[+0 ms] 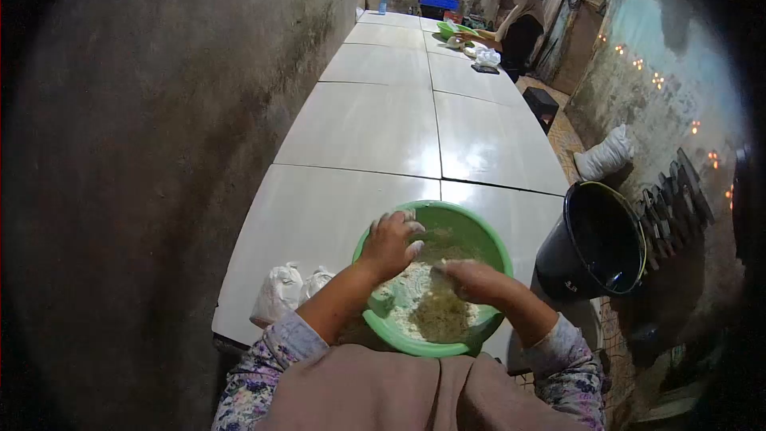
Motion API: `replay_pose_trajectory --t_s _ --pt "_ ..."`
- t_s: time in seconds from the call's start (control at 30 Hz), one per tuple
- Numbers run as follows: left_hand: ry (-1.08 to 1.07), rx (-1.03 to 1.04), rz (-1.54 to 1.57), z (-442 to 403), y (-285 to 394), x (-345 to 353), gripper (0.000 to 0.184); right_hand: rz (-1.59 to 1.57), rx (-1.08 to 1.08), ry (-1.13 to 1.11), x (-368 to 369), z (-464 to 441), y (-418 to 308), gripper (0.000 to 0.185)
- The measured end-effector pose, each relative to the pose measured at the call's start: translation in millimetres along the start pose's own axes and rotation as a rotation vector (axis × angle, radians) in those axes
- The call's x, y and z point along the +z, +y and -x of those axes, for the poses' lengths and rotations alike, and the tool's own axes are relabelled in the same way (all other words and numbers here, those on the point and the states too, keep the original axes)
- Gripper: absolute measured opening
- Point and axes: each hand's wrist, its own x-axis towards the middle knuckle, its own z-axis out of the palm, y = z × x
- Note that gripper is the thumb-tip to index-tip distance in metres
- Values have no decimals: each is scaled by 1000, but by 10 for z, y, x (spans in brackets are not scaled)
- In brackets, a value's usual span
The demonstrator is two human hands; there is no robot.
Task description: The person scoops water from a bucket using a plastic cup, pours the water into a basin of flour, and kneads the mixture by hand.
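Observation:
A green plastic basin (459, 227) stands on the white table close in front of me. In it lies a pale, crumbly flour-like mixture (439, 315), with a damper-looking tan patch toward the near right. My left hand (388, 244) is over the basin's left side, thumb apart from the bent fingers; the fingertips are coated in white powder and nothing shows in them. Lower, inside the basin, my right hand (472, 281) is smeared by motion just above the mixture. Its fingers are too blurred to make out.
Plastic bags of white stuff (281, 291) sit left of the basin. A black bucket (570, 251) stands at the right. Along the left runs a wall (199, 112). At the table's far end, another person (523, 28) works at a green basin (456, 30).

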Motion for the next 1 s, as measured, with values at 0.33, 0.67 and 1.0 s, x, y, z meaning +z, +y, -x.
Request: replay_pose_trajectory --t_s 0.33,0.67,1.0 --pt "-94 -162 -343 -210 -22 142 56 815 -121 -457 113 144 506 59" --pt "-83 -79 -312 -195 -108 163 54 855 -352 -52 365 -470 11 36" --pt "-129 -178 -341 -192 -18 76 47 864 -419 -124 251 149 155 48"
